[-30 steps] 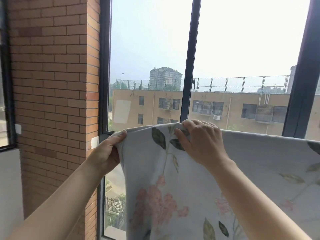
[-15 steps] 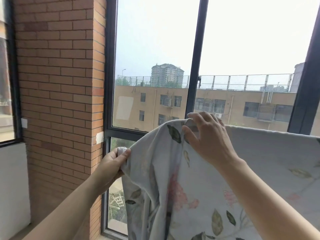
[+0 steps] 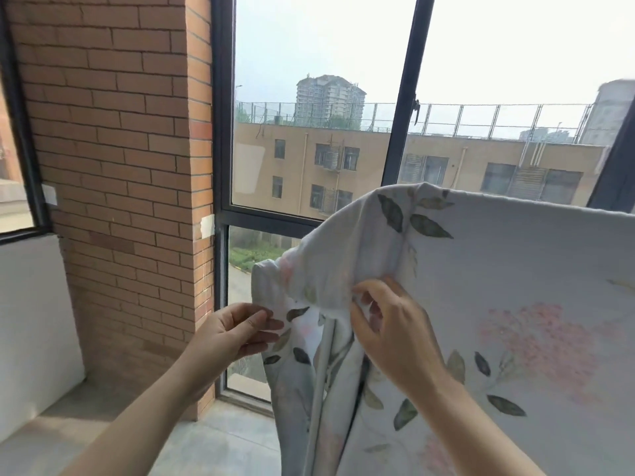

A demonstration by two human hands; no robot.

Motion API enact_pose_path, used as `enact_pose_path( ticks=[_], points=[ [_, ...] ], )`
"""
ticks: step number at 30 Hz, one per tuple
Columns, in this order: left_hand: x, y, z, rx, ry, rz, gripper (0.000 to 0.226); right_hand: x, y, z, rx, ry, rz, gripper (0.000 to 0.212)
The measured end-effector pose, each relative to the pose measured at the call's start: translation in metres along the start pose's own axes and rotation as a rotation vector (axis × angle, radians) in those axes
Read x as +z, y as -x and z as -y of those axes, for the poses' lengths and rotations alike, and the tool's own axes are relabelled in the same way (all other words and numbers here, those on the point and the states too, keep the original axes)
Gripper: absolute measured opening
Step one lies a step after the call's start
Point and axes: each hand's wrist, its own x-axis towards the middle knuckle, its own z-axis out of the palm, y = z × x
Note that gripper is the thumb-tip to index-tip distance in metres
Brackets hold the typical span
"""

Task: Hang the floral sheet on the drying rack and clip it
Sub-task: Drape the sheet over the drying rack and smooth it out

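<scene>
Left hand (image 3: 237, 333) pinches floral sheet (image 3: 515, 269); right hand (image 3: 390, 326) fingers (image 3: 376, 287) grip it.

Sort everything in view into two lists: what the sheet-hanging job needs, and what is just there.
Job: sheet, draped along its top edge; left hand pinching its edge; right hand gripping a fold; rack and clips not visible.
Just there: brick pillar, window frame, white wall, building outside.
</scene>
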Motion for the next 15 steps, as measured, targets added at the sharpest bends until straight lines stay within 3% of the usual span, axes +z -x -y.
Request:
enact_pose_path(
  ticks=[5, 9, 15],
  points=[
    [-0.006, 0.035, 0.021, -0.034, -0.076, -0.042, 0.075, 0.017, 0.036, 0.002, 0.057, -0.055, 0.144, 0.005],
    [-0.010, 0.052, 0.044, -0.104, -0.111, -0.083, 0.021, 0.027, 0.056, 0.002, 0.131, -0.113, 0.201, 0.010],
    [-0.023, 0.054, 0.051, -0.127, -0.124, -0.045, 0.012, 0.040, 0.072, 0.016, 0.254, -0.158, 0.199, 0.016]
  ],
)
